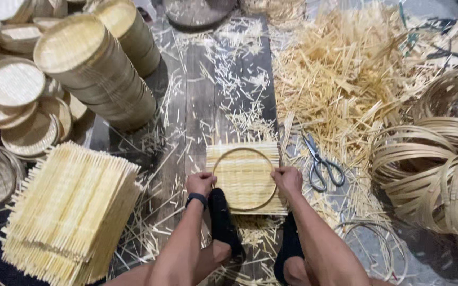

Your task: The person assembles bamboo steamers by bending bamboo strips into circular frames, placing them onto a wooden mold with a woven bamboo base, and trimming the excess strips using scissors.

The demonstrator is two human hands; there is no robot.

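Mat: the square woven bamboo mat (246, 177) lies flat on the dark plank floor (197, 106), just ahead of my feet.
Ring: the thin bamboo ring (244, 179) sits on the mat, roughly centred.
Left hand: my left hand (201, 182) has its fingers curled shut on the ring's left edge.
Right hand: my right hand (287, 179) has its fingers closed on the right edge.
Doing it well: I judge even downward pressure from both sides keeps the ring centred.
Nearby: scissors (322, 161) lie just right of the mat.

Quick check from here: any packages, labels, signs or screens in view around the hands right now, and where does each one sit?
None in view: no package, label, sign or screen. Only bamboo goods, a pair of grey-handled scissors and a dark band on the left wrist, whose face is hidden, so whether it is a watch cannot be told.
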